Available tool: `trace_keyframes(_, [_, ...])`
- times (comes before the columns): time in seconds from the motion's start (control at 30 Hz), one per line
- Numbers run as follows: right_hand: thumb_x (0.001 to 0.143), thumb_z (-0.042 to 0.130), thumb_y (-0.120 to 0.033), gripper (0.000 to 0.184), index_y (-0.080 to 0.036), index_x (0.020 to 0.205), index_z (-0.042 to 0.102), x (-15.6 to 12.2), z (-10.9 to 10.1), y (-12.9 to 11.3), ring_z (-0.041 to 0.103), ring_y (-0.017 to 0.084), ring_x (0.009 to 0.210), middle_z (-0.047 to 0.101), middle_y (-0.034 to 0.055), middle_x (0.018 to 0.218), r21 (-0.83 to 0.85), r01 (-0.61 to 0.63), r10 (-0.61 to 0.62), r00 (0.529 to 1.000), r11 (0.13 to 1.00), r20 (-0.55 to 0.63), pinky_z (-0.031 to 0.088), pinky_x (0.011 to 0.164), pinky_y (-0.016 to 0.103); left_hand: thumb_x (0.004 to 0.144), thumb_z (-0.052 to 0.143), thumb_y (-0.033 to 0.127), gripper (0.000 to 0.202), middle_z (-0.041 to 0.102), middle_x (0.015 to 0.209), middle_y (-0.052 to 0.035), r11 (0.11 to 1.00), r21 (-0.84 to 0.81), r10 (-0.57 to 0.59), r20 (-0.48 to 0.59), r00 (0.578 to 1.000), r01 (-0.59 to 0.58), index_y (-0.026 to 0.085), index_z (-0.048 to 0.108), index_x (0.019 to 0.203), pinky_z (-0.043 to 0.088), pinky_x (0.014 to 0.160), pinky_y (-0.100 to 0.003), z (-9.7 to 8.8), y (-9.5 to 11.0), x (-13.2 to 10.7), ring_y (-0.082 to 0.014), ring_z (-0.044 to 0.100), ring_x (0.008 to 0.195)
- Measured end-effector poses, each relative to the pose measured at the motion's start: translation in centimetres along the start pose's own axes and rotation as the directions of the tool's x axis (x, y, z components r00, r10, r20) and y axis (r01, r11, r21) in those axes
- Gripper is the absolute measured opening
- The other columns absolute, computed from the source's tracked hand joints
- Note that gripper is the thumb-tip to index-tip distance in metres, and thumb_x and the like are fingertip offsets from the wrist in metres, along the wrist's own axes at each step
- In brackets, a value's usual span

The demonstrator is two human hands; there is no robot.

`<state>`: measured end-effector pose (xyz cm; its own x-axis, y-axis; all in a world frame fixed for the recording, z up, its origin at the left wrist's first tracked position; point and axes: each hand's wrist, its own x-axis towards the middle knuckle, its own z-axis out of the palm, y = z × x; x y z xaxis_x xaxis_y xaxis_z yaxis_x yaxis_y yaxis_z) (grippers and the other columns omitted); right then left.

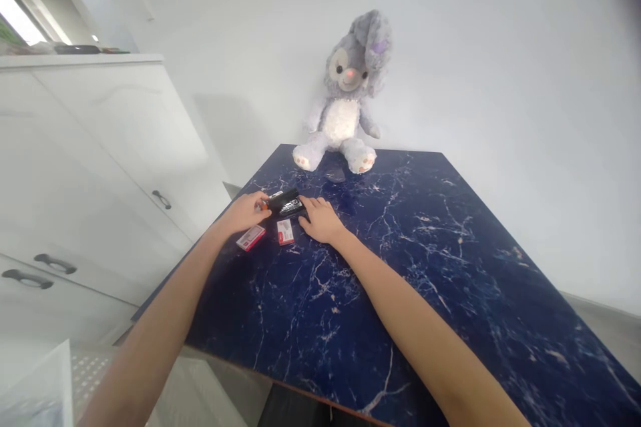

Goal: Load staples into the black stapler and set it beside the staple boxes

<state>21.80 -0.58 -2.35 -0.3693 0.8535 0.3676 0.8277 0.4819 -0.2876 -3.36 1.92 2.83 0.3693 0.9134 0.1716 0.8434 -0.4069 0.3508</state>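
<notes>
A black stapler (284,201) lies on the dark blue marbled table between my hands, a shiny metal part showing along its side. My left hand (245,212) has its fingers closed at the left end of the stapler. A small orange patch shows beside those fingers; what it belongs to is unclear. My right hand (323,220) holds the other end, thumb nearer me and fingers on the far side. Just below the stapler lies a small red and white box (285,232). Another red and white box (251,238) rests at an angle under my left wrist.
The blue marbled table (400,267) stretches out on the right. At its back edge a grey plush rabbit (343,100) sits against the white wall. White cabinets (100,147) with dark handles stand along the left side. A small whitish item lies partly hidden behind the stapler.
</notes>
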Motion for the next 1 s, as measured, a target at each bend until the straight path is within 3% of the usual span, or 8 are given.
trace_keyframes(0.07, [0.095,0.051,-0.030,0.046,-0.012,0.137,0.051,0.0,-0.1,-0.1,0.053,0.029,0.114,0.064,0.0158,0.128,-0.004,-0.019,0.018,0.999,1.000,-0.035,0.039,0.101,0.041,0.086,0.062,0.045,0.032,0.072,0.092,-0.0042,0.998,-0.012,0.064,0.029,0.998,-0.063,0.023,0.066,0.109,0.049,0.075,-0.036,0.1,0.0,0.8,-0.0250,0.066,0.083])
trace_keyframes(0.17, [0.096,0.048,-0.027,0.026,-0.016,0.116,0.059,0.1,-0.2,-0.2,0.061,0.025,0.098,0.070,0.0115,0.106,-0.024,-0.087,0.086,0.995,0.996,-0.048,0.043,0.090,0.035,0.091,0.058,0.046,0.035,0.070,0.095,-0.0069,0.985,0.045,0.171,-0.145,0.975,-0.166,0.021,0.065,0.114,0.049,0.082,-0.039,1.4,0.1,0.6,-0.0270,0.063,0.090])
trace_keyframes(0.37, [0.099,0.046,-0.038,0.025,-0.021,0.094,0.063,-0.1,-0.7,-1.0,0.066,0.022,0.075,0.071,0.0057,0.081,-0.084,-0.226,0.228,0.974,0.970,0.010,0.042,0.070,0.030,0.098,0.051,0.033,0.026,0.068,0.103,-0.0096,0.943,0.120,0.330,-0.448,0.831,-0.310,0.020,0.065,0.116,0.048,0.096,-0.043,3.0,2.7,-1.0,-0.0267,0.061,0.103])
trace_keyframes(0.53, [0.104,0.041,-0.040,0.030,-0.021,0.104,0.064,-5.6,-3.1,-0.8,0.068,0.021,0.080,0.072,0.0052,0.084,0.028,-0.159,0.160,0.987,0.987,-0.027,0.047,0.077,0.030,0.100,0.050,0.036,0.044,0.064,0.132,-0.0112,0.857,0.001,0.497,-0.268,0.825,-0.516,0.024,0.051,0.142,0.045,0.108,-0.045,4.9,7.9,-2.9,-0.0282,0.058,0.125])
trace_keyframes(0.67, [0.103,0.041,-0.032,0.047,-0.018,0.148,0.042,-12.6,-6.1,0.8,0.059,0.030,0.120,0.065,0.0160,0.129,0.048,-0.017,0.028,0.970,0.999,-0.240,0.050,0.101,0.047,0.101,0.050,0.043,0.080,0.023,0.168,-0.0142,0.759,-0.118,0.640,-0.042,0.767,-0.640,0.022,0.005,0.164,0.030,0.123,-0.050,6.8,10.4,-4.2,-0.0318,0.029,0.153])
trace_keyframes(0.87, [0.101,0.044,-0.028,0.083,-0.021,0.162,-0.011,-15.7,-7.0,2.7,0.059,0.031,0.122,0.038,0.0184,0.159,0.103,-0.068,0.100,0.933,0.992,-0.345,0.059,0.091,0.050,0.103,0.046,0.046,0.050,0.040,0.161,-0.0076,0.796,-0.148,0.605,0.174,0.777,-0.587,0.029,0.051,0.149,0.029,0.124,-0.053,7.9,10.1,-3.6,-0.0293,0.034,0.151])
trace_keyframes(0.93, [0.101,0.043,-0.026,0.079,-0.022,0.163,-0.006,-15.3,-6.6,2.8,0.063,0.028,0.117,0.041,0.0167,0.158,0.118,-0.002,0.034,0.962,0.993,-0.272,0.061,0.090,0.047,0.103,0.046,0.044,0.046,0.045,0.158,-0.0088,0.798,-0.157,0.603,0.164,0.781,-0.582,0.026,0.058,0.143,0.032,0.123,-0.050,7.9,9.9,-3.5,-0.0272,0.038,0.149])
trace_keyframes(1.0, [0.101,0.044,-0.023,0.063,-0.024,0.161,0.026,-14.9,-6.3,2.8,0.062,0.028,0.118,0.055,0.0122,0.147,0.084,0.089,-0.075,0.984,0.992,-0.160,0.058,0.096,0.048,0.103,0.048,0.041,0.041,0.050,0.154,-0.0092,0.785,-0.158,0.618,0.133,0.775,-0.598,0.024,0.063,0.137,0.036,0.121,-0.048,8.0,9.8,-3.5,-0.0258,0.044,0.145])
